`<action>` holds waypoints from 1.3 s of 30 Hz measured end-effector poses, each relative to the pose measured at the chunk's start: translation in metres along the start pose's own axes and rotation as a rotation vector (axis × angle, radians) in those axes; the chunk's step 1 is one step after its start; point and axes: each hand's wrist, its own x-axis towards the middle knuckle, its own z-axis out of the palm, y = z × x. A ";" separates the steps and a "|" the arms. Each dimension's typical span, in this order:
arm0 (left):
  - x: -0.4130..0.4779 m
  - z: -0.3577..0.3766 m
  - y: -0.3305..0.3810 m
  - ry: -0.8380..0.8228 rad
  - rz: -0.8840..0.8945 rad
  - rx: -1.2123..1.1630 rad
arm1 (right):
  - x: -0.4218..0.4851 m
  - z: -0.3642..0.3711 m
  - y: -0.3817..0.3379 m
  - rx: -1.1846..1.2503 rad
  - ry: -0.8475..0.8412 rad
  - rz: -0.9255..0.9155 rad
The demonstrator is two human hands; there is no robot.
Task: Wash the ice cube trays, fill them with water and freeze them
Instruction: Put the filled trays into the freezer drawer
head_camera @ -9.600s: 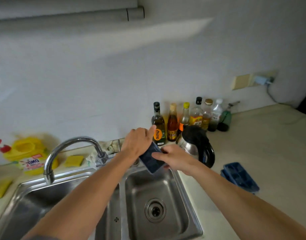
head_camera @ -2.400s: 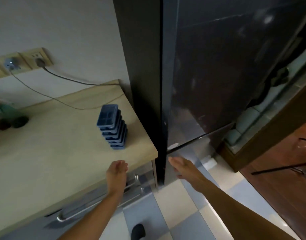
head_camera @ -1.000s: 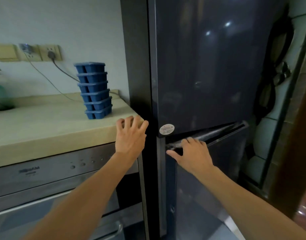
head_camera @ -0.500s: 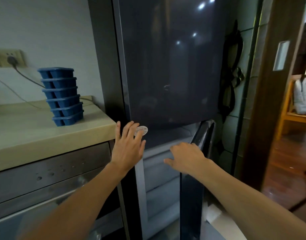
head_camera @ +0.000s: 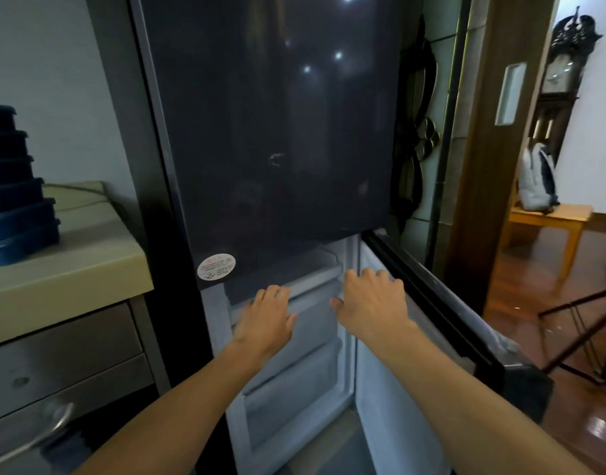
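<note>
A stack of several blue ice cube trays stands on the beige counter at the far left, cut off by the frame edge. The dark fridge fills the middle. Its lower freezer door stands swung open to the right, showing pale freezer drawers. My left hand reaches to the front of the top drawer, fingers slightly bent over its upper edge. My right hand hovers at the drawer's right side, fingers loosely curled, holding nothing.
Steel drawer fronts with a handle sit under the counter. A wooden door frame stands right of the fridge. Beyond it are a wooden floor, a small table with a backpack, a tall clock and dark chair legs.
The freezer door has swung fully open to the right. My right hand left the door and both hands moved in to the top freezer drawer. The view shifted right.
</note>
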 end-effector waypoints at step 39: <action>0.047 0.043 0.056 -0.337 -0.001 -0.277 | 0.142 0.104 0.157 -0.346 0.011 0.091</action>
